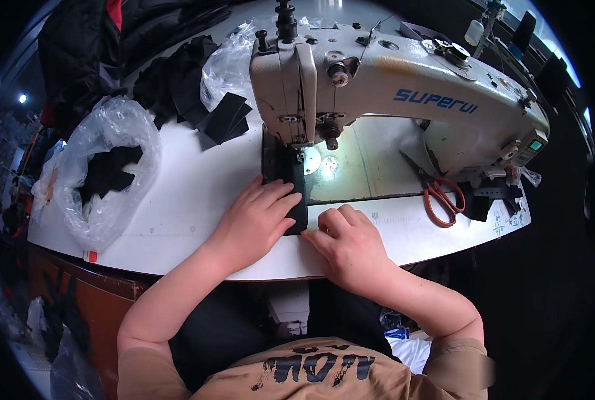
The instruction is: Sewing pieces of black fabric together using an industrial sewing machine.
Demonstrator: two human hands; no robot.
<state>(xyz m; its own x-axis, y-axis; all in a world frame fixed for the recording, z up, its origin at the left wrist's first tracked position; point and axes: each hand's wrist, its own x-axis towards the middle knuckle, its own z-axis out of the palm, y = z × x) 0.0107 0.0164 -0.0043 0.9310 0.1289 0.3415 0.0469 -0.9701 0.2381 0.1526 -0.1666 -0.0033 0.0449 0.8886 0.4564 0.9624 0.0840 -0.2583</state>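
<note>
Black fabric strip [285, 175] lies under the sewing machine [377, 87], left hand [257, 217] flat on it, right hand [347, 243] loosely curled, steadying its edge on the table [191, 193]

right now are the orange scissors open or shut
Shut: the orange scissors lie flat on the table, blades together in one point.

Your narrow black fabric strip [285, 180], lying flat on the table, running from six to twelve o'clock under the needle.
</note>
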